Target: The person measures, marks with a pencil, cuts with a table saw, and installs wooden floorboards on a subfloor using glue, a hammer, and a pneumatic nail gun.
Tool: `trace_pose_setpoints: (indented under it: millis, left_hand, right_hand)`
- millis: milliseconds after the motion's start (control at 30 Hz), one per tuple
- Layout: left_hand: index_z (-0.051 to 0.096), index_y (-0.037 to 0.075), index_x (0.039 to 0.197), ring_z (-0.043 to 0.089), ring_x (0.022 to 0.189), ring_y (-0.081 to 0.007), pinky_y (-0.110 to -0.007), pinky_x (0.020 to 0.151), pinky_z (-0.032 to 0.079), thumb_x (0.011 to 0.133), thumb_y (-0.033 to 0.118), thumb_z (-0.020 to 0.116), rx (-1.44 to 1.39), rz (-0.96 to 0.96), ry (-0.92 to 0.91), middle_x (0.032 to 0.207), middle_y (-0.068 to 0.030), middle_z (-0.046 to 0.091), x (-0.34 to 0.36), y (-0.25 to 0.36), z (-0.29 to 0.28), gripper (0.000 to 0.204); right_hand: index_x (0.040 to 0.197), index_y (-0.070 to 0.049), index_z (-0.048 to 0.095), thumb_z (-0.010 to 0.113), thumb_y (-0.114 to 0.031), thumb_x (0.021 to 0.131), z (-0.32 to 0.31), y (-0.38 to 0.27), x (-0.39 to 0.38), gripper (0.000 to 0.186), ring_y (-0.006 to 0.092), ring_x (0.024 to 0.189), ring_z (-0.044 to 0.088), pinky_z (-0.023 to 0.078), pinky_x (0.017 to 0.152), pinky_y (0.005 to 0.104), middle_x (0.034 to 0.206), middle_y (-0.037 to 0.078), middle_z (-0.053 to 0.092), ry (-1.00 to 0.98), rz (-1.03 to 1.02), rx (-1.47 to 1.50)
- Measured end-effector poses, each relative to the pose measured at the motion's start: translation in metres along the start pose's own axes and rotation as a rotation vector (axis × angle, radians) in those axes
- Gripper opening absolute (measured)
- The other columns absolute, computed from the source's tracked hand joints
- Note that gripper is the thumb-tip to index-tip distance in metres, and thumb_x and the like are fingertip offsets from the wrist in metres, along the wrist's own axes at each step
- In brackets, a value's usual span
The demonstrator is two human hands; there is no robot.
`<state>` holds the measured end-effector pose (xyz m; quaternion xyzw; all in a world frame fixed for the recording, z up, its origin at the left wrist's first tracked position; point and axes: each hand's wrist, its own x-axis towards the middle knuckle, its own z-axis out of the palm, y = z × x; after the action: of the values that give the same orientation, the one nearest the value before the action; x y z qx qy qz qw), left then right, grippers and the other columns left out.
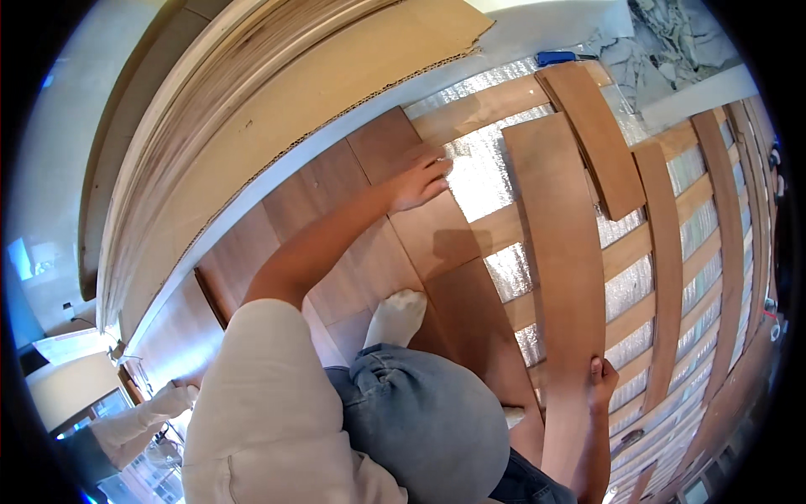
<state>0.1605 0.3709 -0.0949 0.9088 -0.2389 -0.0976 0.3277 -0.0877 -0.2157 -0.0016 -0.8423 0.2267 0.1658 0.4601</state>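
My right hand (pixel 602 382) grips the right edge of a long brown floorboard (pixel 558 244), thumb on top and fingers curled round the side. This board lies lengthwise over pale wooden battens (pixel 625 256), apart from the laid boards at its upper part. My left hand (pixel 420 178) reaches forward, fingers loosely spread and holding nothing, above the edge of the laid wooden flooring (pixel 357 244). Beside it, silvery foil (pixel 483 172) shows between the battens. Just right of the held board, a shorter brown board (pixel 592 139) lies at a slant.
A tall stack of sheets with a cardboard cover (pixel 361 63) borders the left side. A blue-handled tool (pixel 556 58) lies at the far end near a marble-patterned surface (pixel 672 50). More brown boards (pixel 662 269) cross the battens at right. My socked foot (pixel 396 317) rests on the flooring.
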Motion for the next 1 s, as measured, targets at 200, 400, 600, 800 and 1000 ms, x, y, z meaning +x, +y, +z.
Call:
trace_pose_setpoints:
  millis: [200,400,600,800,1000]
  left_hand:
    - [0.031,0.004,0.155,0.023,0.151,-0.0343,-0.046,0.125,0.019,0.104,0.040,0.045,0.515,0.042,-0.099,0.161,-0.0170,0.030,-0.019,-0.025,-0.027,0.065]
    - [0.026,0.003,0.157,0.018,0.153,-0.0350,-0.048,0.126,0.012,0.103,0.045,0.044,0.424,0.146,-0.074,0.163,-0.0165,0.026,-0.008,-0.028,-0.027,0.070]
    - [0.026,0.001,0.156,0.019,0.152,-0.0347,-0.049,0.126,0.011,0.103,0.045,0.042,0.290,0.153,0.022,0.163,-0.0184,0.024,-0.026,-0.035,-0.032,0.071]
    - [0.028,0.002,0.156,0.017,0.153,-0.0326,-0.047,0.126,0.013,0.105,0.046,0.037,0.547,0.261,-0.100,0.164,-0.0165,0.023,0.023,-0.050,-0.027,0.068]
    - [0.031,0.002,0.154,0.020,0.152,-0.0329,-0.043,0.127,0.014,0.103,0.045,0.042,0.303,0.050,0.034,0.164,-0.0161,0.023,-0.019,-0.043,-0.013,0.068]
  right_hand:
    - [0.070,-0.002,0.053,0.065,-0.049,0.097,-0.003,-0.012,0.014,0.056,0.0058,0.065,0.037,0.030,0.053,0.0264,0.066,-0.006,0.044,-0.046,-0.004,-0.026]
    - [0.072,-0.004,0.052,0.066,-0.042,0.099,0.010,-0.001,0.043,0.049,0.0052,0.066,0.037,0.029,0.054,0.0254,0.069,-0.008,0.045,-0.123,-0.011,0.139]
    - [0.072,-0.005,0.051,0.065,-0.044,0.099,-0.010,-0.003,0.047,0.050,0.0042,0.065,0.036,0.027,0.053,0.0250,0.068,-0.007,0.044,-0.103,-0.048,0.023]
    - [0.067,-0.006,0.046,0.063,-0.049,0.099,0.009,0.000,0.084,0.056,0.0045,0.061,0.033,0.025,0.052,0.0258,0.064,-0.009,0.039,-0.081,-0.093,-0.018]
    - [0.073,-0.001,0.056,0.059,-0.048,0.101,0.006,0.006,0.119,0.055,0.0071,0.062,0.039,0.031,0.053,0.0270,0.066,-0.007,0.046,-0.128,-0.070,-0.106]
